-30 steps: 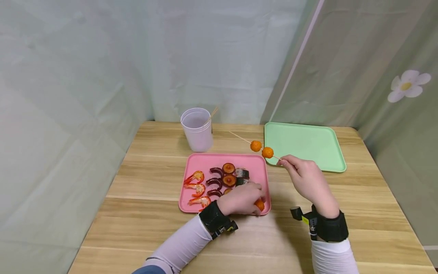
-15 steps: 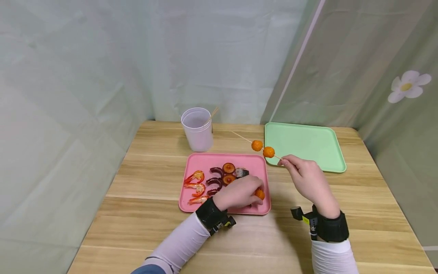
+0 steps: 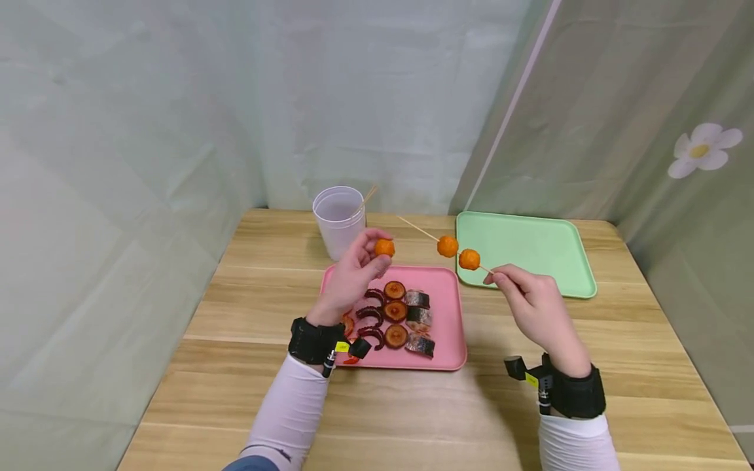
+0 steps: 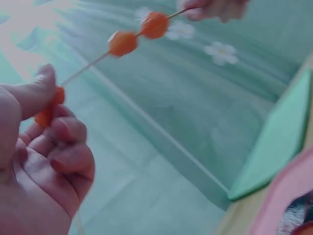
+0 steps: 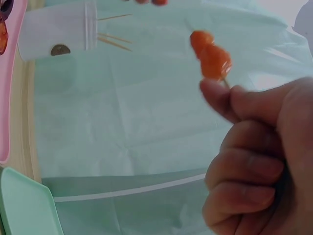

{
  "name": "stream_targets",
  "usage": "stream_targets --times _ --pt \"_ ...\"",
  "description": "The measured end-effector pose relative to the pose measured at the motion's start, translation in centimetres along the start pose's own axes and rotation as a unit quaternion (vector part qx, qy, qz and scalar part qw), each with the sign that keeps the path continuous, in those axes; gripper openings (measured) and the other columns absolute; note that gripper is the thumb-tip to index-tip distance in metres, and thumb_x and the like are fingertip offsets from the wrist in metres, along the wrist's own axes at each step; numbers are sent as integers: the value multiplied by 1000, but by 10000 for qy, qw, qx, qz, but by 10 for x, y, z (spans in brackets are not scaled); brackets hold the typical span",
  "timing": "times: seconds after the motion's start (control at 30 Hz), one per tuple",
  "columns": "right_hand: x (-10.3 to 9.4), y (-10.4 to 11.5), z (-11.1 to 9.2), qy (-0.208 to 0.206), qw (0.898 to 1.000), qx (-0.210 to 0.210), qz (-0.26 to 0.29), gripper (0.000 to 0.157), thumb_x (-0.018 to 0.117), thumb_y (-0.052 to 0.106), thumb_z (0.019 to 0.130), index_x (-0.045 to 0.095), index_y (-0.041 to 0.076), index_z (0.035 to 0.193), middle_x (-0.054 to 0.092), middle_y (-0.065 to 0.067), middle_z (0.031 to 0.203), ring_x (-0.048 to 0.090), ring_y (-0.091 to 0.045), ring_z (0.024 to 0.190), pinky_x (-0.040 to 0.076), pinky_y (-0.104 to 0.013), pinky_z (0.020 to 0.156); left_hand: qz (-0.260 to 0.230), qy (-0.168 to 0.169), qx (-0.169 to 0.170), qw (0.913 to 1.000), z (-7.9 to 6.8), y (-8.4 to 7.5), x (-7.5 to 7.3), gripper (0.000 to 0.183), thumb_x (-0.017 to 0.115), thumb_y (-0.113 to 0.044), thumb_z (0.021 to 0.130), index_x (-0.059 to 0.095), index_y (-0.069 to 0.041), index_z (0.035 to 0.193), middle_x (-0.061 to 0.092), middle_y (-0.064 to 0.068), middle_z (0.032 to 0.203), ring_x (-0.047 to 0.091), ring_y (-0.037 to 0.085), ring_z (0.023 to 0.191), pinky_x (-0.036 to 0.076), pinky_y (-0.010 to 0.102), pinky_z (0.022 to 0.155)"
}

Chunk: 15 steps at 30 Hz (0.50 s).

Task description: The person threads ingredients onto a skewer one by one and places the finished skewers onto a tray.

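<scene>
My right hand (image 3: 533,304) pinches the lower end of a thin wooden skewer (image 3: 417,227), which slants up to the left. Two orange balls (image 3: 448,246) are threaded on it, close to the pinching fingers. My left hand (image 3: 350,278) holds a third, loose orange ball (image 3: 385,248) between thumb and fingers, raised above the far edge of the pink tray (image 3: 450,314). In the left wrist view the skewer's bare tip lies near this loose ball (image 4: 58,95); whether they touch I cannot tell.
On the pink tray lie mushroom slices (image 3: 395,311), dark curled tentacles (image 3: 369,316), silvery fish pieces (image 3: 419,318) and shrimp, partly hidden by my left arm. Behind stands a white cup (image 3: 338,222) with a few skewers. A green tray (image 3: 518,248) is at the back right.
The left hand has picked an orange ball off the pink tray's right side and carried it up and left toward the skewer's tip. The right hand has shifted slightly right.
</scene>
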State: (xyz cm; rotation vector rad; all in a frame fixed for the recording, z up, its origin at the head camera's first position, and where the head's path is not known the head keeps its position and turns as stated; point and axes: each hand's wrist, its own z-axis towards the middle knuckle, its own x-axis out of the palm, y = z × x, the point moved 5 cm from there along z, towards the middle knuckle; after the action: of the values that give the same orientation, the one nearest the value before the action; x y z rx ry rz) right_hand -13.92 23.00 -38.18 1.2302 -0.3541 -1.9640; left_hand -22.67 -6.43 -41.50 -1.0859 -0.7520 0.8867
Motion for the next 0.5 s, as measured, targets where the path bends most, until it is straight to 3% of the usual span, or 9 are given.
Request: stream_targets --times 0.1,0.2,0.33,0.5 --pt "-1 3 -1 -9 9993 -271 251 19 68 -5 101 79 10 99 74 5 87 53 -9 66 44 -19 67 -583 -173 499 9969 -1 -9 -11 34 65 -27 108 50 -9 132 53 2 94 45 16 72 38 24 65" --pt "0 7 -1 80 9975 -566 418 22 69 -9 98 79 11 98 75 5 87 55 -8 66 46 -19 68 -1009 -199 804 9914 -2 -14 -18 45 67 -38 102 49 -11 132 51 1 92 43 16 69 38 23 65" --pt "3 10 -2 247 9958 -756 460 25 70 -9 97 79 14 98 75 7 89 57 -7 65 47 -19 69 -1256 -261 839 9882 -3 -17 -23 49 67 -39 100 48 -8 132 50 2 93 43 17 70 38 25 65" --pt "7 9 -2 382 9958 -729 390 23 70 -8 98 79 14 99 76 7 90 58 -6 66 48 -18 69 -1233 -224 823 9887 -4 -18 -24 46 67 -38 99 50 -11 131 51 2 95 43 18 71 36 27 66"
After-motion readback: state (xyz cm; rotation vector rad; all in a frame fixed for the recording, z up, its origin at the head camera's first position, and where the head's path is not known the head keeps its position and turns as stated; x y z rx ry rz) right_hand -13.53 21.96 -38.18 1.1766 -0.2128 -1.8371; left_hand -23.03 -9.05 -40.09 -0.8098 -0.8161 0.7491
